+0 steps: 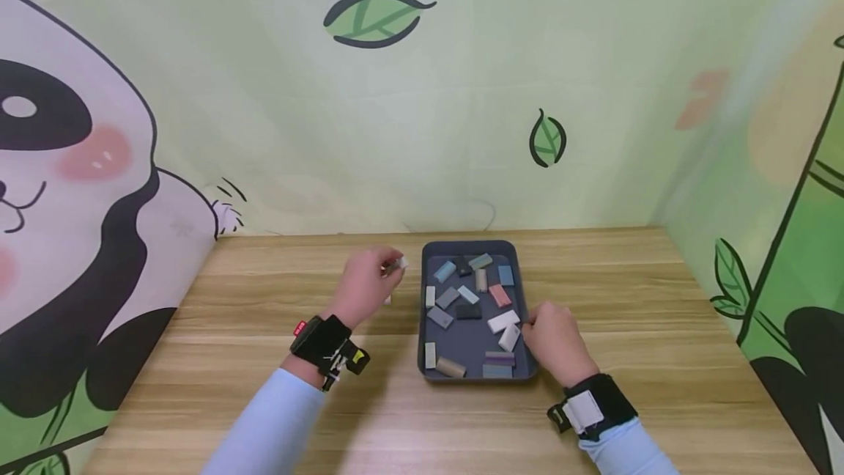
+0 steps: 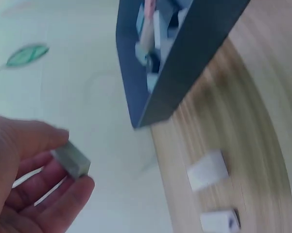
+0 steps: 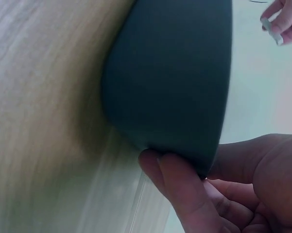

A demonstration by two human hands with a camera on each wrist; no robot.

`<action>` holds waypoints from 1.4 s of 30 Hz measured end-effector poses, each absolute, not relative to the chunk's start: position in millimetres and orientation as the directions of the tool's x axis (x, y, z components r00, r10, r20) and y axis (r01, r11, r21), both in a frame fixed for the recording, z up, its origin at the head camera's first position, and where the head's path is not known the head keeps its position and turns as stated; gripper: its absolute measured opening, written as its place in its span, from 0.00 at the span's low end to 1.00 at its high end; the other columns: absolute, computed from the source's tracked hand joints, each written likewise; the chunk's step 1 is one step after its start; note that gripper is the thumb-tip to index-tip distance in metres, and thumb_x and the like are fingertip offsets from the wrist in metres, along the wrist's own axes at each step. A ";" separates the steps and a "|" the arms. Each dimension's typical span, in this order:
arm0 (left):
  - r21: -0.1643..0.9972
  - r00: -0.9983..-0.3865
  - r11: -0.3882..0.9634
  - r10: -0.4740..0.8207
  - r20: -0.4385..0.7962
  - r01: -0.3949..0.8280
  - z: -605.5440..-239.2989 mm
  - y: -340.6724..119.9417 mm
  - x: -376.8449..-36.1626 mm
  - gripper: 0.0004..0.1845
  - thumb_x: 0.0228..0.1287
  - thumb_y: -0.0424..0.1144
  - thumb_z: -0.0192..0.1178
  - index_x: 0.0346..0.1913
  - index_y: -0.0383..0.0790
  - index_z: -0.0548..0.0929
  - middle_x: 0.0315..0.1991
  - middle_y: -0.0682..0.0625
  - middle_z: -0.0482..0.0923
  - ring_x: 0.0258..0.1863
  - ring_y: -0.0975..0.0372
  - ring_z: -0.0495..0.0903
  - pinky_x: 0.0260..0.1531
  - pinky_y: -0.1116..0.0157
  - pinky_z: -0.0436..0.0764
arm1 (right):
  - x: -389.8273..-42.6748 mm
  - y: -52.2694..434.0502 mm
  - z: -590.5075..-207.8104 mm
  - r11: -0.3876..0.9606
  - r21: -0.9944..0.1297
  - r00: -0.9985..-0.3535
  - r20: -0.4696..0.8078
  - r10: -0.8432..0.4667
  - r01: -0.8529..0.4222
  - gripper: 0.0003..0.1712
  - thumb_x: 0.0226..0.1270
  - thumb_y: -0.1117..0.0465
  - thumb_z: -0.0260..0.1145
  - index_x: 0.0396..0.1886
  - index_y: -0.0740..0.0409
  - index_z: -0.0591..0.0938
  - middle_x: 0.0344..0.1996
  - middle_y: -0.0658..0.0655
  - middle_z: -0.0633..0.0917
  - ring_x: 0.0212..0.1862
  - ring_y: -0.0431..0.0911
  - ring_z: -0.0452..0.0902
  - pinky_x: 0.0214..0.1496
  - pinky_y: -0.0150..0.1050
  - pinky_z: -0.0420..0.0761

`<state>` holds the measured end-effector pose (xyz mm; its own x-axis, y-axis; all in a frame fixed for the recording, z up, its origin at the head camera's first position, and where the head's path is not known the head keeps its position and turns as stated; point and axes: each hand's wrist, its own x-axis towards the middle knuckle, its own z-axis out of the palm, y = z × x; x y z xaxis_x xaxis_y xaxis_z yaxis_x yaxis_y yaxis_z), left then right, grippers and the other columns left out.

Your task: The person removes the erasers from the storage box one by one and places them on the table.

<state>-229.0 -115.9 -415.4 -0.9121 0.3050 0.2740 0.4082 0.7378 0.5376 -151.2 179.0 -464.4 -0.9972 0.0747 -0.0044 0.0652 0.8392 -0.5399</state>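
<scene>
My left hand [image 1: 368, 286] is raised over the table to the left of a dark blue-grey tray [image 1: 425, 321]. Between its thumb and fingertips it pinches a small pale grey-green block [image 2: 73, 159]. Under that hand, two white blocks lie on the wood; the left wrist view has one white block [image 2: 208, 171] nearer the tray and another white block [image 2: 219, 221] beside it. At the tray's right side, my right hand [image 1: 559, 341] grips the wall, with fingers [image 3: 184, 187] against the outside and the thumb at the rim.
Inside the tray lie many small blocks, among them a red block [image 1: 500, 295], a black block [image 1: 469, 311] and a tan block [image 1: 451, 367]. The wooden table [image 1: 646, 299] ends at a printed cloth backdrop [image 1: 461, 94] behind.
</scene>
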 end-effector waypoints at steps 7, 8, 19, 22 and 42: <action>0.644 -0.970 0.748 -0.005 0.244 0.158 -422.3 -160.3 -243.0 0.12 0.60 0.42 0.60 0.42 0.38 0.82 0.31 0.49 0.81 0.29 0.59 0.78 0.27 0.66 0.77 | -154.7 182.6 -461.5 0.797 -0.593 -0.992 -0.100 0.071 0.117 0.12 0.58 0.64 0.62 0.17 0.61 0.81 0.14 0.52 0.75 0.17 0.43 0.70 0.18 0.34 0.67; 0.654 -0.972 0.746 -0.042 0.232 0.124 -424.3 -165.7 -243.7 0.12 0.60 0.42 0.60 0.41 0.38 0.82 0.31 0.48 0.81 0.29 0.58 0.78 0.26 0.65 0.76 | -155.3 183.0 -460.8 0.793 -0.597 -0.991 -0.110 0.071 0.123 0.11 0.59 0.64 0.62 0.18 0.61 0.82 0.14 0.53 0.76 0.17 0.43 0.71 0.18 0.34 0.67; 0.641 -0.970 0.761 -0.219 0.108 -0.101 -458.1 -195.2 -249.2 0.13 0.55 0.43 0.62 0.38 0.36 0.83 0.32 0.44 0.82 0.29 0.56 0.79 0.27 0.65 0.75 | -158.5 184.3 -453.5 0.783 -0.604 -0.988 -0.125 0.087 0.146 0.12 0.61 0.62 0.59 0.24 0.64 0.84 0.16 0.54 0.78 0.18 0.44 0.71 0.18 0.35 0.68; 0.617 -0.969 0.775 -0.235 0.077 -0.139 -465.9 -197.7 -248.7 0.12 0.55 0.43 0.61 0.36 0.37 0.83 0.31 0.44 0.82 0.27 0.56 0.78 0.25 0.66 0.73 | -159.4 183.9 -453.5 0.790 -0.598 -0.990 -0.110 0.088 0.137 0.12 0.61 0.62 0.60 0.23 0.64 0.84 0.16 0.54 0.78 0.18 0.44 0.71 0.18 0.35 0.68; 0.571 -0.963 0.788 -0.270 -0.015 -0.229 -481.0 -198.7 -252.0 0.11 0.56 0.43 0.63 0.35 0.37 0.83 0.32 0.44 0.80 0.29 0.55 0.76 0.23 0.66 0.72 | -159.6 182.8 -456.5 0.781 -0.608 -0.990 -0.096 0.100 0.138 0.10 0.60 0.64 0.62 0.26 0.65 0.85 0.19 0.55 0.81 0.19 0.43 0.74 0.19 0.34 0.72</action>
<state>-252.0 -198.7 -481.0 -0.9628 -0.2698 -0.0147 -0.2295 0.7881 0.5712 -159.6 182.8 -456.5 -0.9903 0.0999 -0.0963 0.1380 0.7815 -0.6085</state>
